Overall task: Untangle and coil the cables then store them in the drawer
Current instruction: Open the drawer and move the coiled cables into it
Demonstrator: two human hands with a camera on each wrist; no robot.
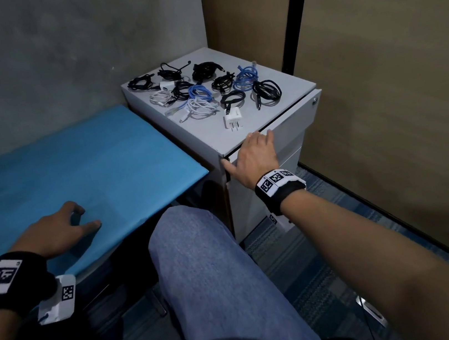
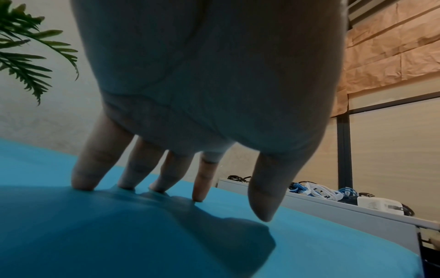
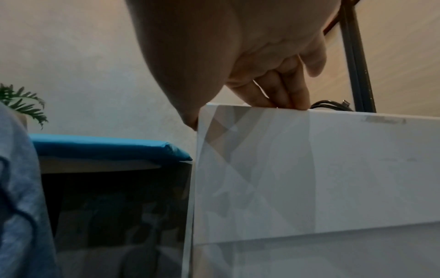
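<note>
Atop the cabinet (image 1: pixel 213 139), coiled cables (image 1: pixel 205 91) beyond right hand (image 1: pixel 253 159) gripping drawer (image 1: pixel 284 131) edge, left hand (image 1: pixel 58 232) spread on table (image 1: pixel 71 169).

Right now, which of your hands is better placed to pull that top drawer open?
The right hand: its fingers already hook over the top edge of the cabinet's top drawer, which is only slightly ajar. The left hand rests on the blue table, away from the cabinet.

On the cabinet (image 1: pixel 247 137) lay perhaps seven black coils (image 1: pixel 266 90), though the far ones blurred together, three blue coils (image 1: pixel 247 76), two white coils (image 1: pixel 202 108), and two white chargers (image 1: pixel 232 121). Two hands (image 1: pixel 254 156) showed.
</note>
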